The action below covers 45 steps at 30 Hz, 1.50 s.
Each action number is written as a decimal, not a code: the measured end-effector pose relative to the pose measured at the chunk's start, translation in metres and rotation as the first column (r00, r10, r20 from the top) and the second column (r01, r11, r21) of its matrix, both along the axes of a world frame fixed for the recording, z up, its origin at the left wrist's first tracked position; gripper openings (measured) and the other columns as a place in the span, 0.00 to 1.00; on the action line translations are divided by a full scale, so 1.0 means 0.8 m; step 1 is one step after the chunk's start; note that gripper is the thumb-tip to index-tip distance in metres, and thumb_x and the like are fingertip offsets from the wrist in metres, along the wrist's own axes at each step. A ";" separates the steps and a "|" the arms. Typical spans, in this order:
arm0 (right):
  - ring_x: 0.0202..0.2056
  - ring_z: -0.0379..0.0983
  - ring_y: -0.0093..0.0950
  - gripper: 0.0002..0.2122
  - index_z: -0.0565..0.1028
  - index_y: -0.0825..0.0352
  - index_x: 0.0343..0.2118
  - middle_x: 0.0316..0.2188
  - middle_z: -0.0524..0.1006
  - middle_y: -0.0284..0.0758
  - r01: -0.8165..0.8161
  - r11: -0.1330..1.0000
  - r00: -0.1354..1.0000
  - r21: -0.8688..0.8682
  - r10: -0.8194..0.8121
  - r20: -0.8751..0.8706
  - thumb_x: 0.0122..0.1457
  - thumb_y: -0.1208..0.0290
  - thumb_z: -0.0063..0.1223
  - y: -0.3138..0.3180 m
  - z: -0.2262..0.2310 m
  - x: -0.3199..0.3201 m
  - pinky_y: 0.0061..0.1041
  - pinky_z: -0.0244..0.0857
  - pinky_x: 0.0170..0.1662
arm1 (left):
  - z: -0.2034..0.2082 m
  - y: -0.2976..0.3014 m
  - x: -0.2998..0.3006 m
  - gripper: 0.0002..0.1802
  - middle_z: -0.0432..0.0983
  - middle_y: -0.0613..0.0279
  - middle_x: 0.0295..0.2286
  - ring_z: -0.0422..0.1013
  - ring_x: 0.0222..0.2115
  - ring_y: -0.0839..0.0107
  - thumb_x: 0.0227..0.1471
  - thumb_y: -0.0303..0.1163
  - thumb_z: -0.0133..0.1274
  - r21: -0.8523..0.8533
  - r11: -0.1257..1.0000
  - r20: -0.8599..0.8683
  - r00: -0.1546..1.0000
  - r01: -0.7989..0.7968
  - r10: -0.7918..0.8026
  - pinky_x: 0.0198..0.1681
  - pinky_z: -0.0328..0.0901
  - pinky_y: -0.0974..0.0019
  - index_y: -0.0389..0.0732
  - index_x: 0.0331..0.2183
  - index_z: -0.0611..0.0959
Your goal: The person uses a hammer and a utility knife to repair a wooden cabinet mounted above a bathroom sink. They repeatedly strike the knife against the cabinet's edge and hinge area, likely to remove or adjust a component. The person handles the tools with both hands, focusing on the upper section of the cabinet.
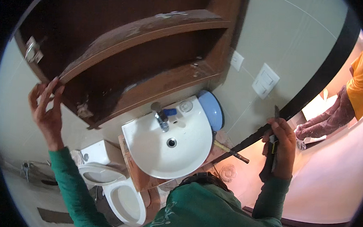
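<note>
My left hand [46,106] is raised, fingers apart, with its fingertips at the left edge of the brown wooden cabinet [148,40]. The cabinet is doorless, with dusty, scuffed shelves and a metal hinge [33,50] on its left side. In my right hand [283,143], held up near the dark door frame, is a utility knife [270,159] with a dark handle. Its narrow blade points up past my fingers. Below the cabinet stands a white sink [147,148] with a chrome faucet [160,117]. A small blue object [170,112] lies beside the faucet.
A blue basin [213,111] leans right of the sink, near a tool with a yellow-and-black handle [230,152]. A white toilet [125,201] stands at lower left. Switch plates [266,81] are on the tiled wall. Beyond the dark door frame [314,83] is a person in yellow [361,82].
</note>
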State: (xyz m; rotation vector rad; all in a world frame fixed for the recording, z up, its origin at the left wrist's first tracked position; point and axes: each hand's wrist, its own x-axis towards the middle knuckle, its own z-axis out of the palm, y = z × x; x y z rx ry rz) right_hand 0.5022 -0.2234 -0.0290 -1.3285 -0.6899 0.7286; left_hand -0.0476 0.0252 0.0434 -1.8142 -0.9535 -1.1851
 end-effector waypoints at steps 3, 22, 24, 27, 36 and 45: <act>0.14 0.70 0.21 0.13 0.80 0.69 0.46 0.21 0.78 0.34 -0.043 0.997 0.998 -0.069 0.046 0.052 0.71 0.63 0.56 0.004 -0.004 0.016 0.20 0.64 0.18 | 0.000 -0.020 0.010 0.21 0.82 0.60 0.44 0.77 0.47 0.68 0.52 0.24 0.71 -0.016 0.999 0.046 0.998 -0.052 0.053 0.47 0.78 0.62 0.52 0.48 0.92; 0.20 0.73 0.19 0.15 0.77 0.75 0.51 0.25 0.81 0.35 -0.485 0.859 0.866 -0.164 0.498 0.049 0.73 0.67 0.49 0.016 -0.019 0.123 0.21 0.68 0.26 | -0.004 0.096 0.533 0.22 0.84 0.68 0.49 0.76 0.51 0.62 0.58 0.33 0.68 0.074 0.963 -0.110 0.962 0.259 -0.250 0.65 0.63 0.43 0.51 0.54 0.87; 0.21 0.73 0.17 0.15 0.77 0.75 0.53 0.26 0.82 0.35 -0.561 0.803 0.812 -0.199 0.581 0.058 0.74 0.68 0.49 0.017 -0.014 0.131 0.20 0.68 0.27 | -0.010 0.094 0.531 0.22 0.84 0.68 0.49 0.77 0.51 0.63 0.57 0.32 0.68 0.085 0.960 -0.098 0.961 0.268 -0.259 0.64 0.63 0.43 0.51 0.54 0.87; 0.22 0.73 0.17 0.15 0.77 0.74 0.56 0.26 0.82 0.35 -0.593 0.779 0.788 -0.204 0.613 0.053 0.74 0.70 0.49 0.016 -0.005 0.134 0.20 0.68 0.28 | -0.004 0.093 0.531 0.21 0.84 0.68 0.51 0.77 0.52 0.64 0.57 0.30 0.68 0.083 0.947 -0.148 0.943 0.311 -0.297 0.65 0.63 0.44 0.51 0.53 0.88; 0.22 0.74 0.18 0.17 0.76 0.72 0.59 0.27 0.81 0.33 -0.669 0.737 0.739 -0.098 0.674 0.020 0.74 0.69 0.48 0.016 -0.036 0.144 0.21 0.69 0.28 | 0.029 0.045 0.539 0.13 0.86 0.59 0.49 0.80 0.47 0.60 0.55 0.36 0.71 -0.188 0.893 0.220 0.903 0.409 -0.368 0.61 0.64 0.48 0.47 0.43 0.92; 0.29 0.78 0.22 0.10 0.76 0.69 0.50 0.29 0.81 0.33 -0.788 0.599 0.575 -0.143 0.799 0.176 0.74 0.70 0.48 0.034 -0.056 0.113 0.26 0.72 0.35 | 0.052 0.061 0.542 0.11 0.88 0.50 0.34 0.79 0.28 0.59 0.56 0.36 0.70 -0.309 0.902 0.098 0.954 0.301 -0.285 0.39 0.71 0.54 0.38 0.35 0.92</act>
